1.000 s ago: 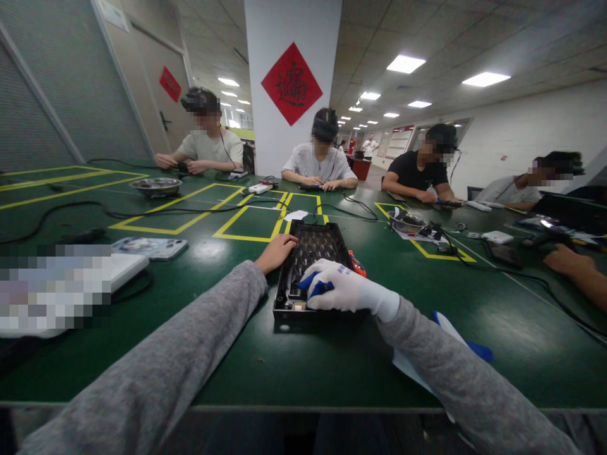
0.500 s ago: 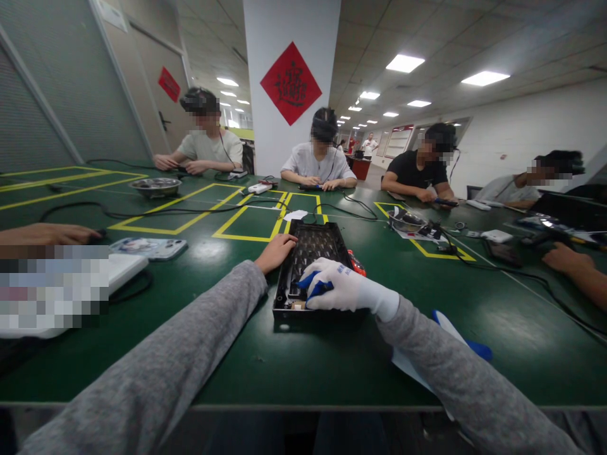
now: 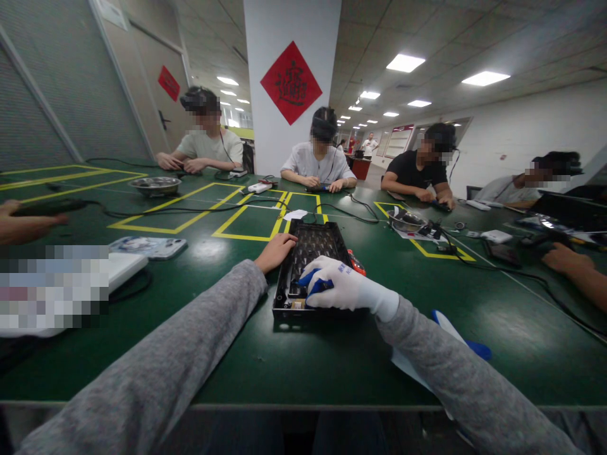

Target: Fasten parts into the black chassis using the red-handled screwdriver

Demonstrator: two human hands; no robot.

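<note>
A black rectangular case [image 3: 310,238], like an open tray with rows of small cells inside, lies on the table in front of me. My left hand [image 3: 277,251] is bare, its fingers hooked over the case's left rim. My right hand [image 3: 334,282] wears a white glove with blue fingertips. It reaches over the near right part of the case with fingers curled together and pointing down; whatever they hold is hidden. A small pale connector [image 3: 298,304] sits in the case's near end, just left of the gloved fingers.
Beyond the case's right side lies a red and black object [image 3: 356,263]. A spare glove [image 3: 459,336] is partly under my right forearm. Phones [image 3: 149,248], a metal bowl [image 3: 155,186], cables and yellow tape are on the green table [image 3: 227,373]. Several people sit around it.
My hands and the case stay almost in place; the right glove shifts very slightly. At the left, another person's hand has lifted away with a dark elongated object.
</note>
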